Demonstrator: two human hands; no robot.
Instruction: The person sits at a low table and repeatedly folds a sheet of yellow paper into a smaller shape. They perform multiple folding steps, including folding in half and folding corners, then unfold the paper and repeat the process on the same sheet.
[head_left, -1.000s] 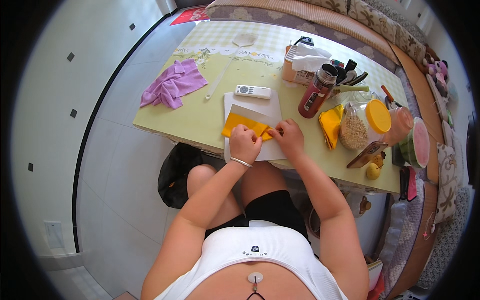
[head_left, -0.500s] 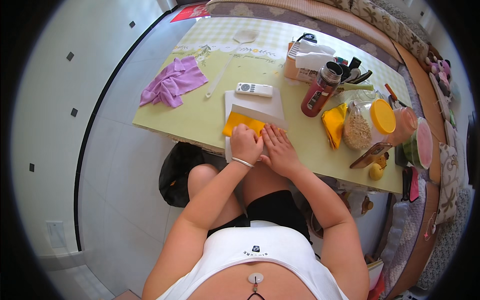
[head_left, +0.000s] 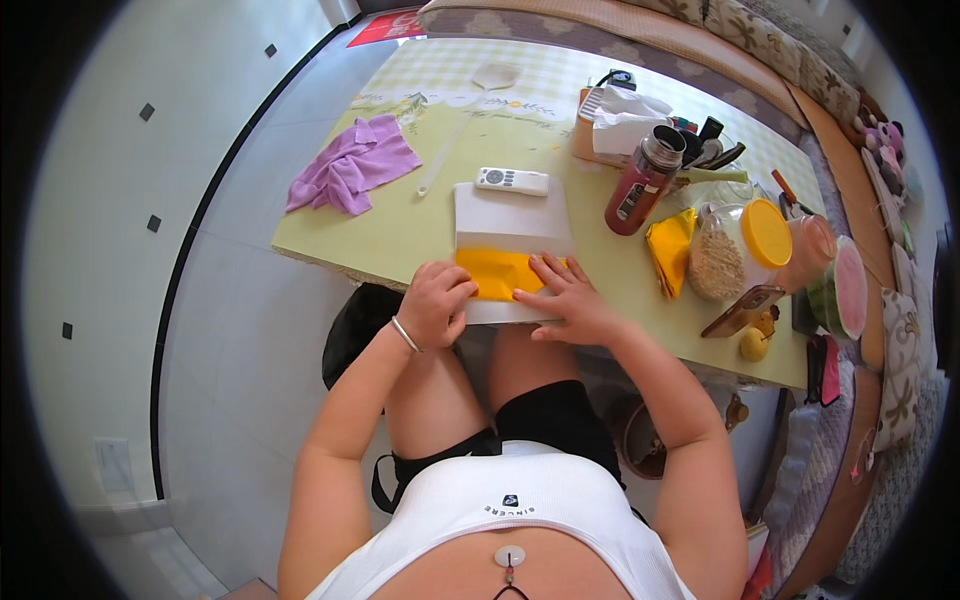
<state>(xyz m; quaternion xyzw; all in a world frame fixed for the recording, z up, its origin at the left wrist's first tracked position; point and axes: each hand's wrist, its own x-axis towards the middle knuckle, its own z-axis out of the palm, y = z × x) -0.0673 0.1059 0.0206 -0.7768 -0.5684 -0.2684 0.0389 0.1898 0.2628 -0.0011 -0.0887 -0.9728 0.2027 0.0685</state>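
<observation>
A folded yellow sheet [head_left: 492,272], shiny like foil paper, lies across a white sheet of paper [head_left: 500,222] at the table's near edge. My left hand [head_left: 437,303] is closed, its fingertips pinching the left end of the yellow sheet. My right hand [head_left: 572,302] rests flat with fingers spread, its fingertips on the right end of that sheet. A white remote control [head_left: 512,181] lies on the far end of the white paper. What lies under my right fingers is hidden.
On the left is a purple cloth [head_left: 352,165], with a long-handled white spatula [head_left: 452,135] beyond it. To the right stand a red thermos [head_left: 640,185], folded yellow foil [head_left: 670,250], a yellow-lidded jar [head_left: 722,255], a propped phone [head_left: 742,312] and a tissue box [head_left: 600,130].
My left hand has moved left from the middle of the yellow sheet to its left end. My right fingers have spread wider. More of the yellow sheet shows, and it sits slightly nearer to me.
</observation>
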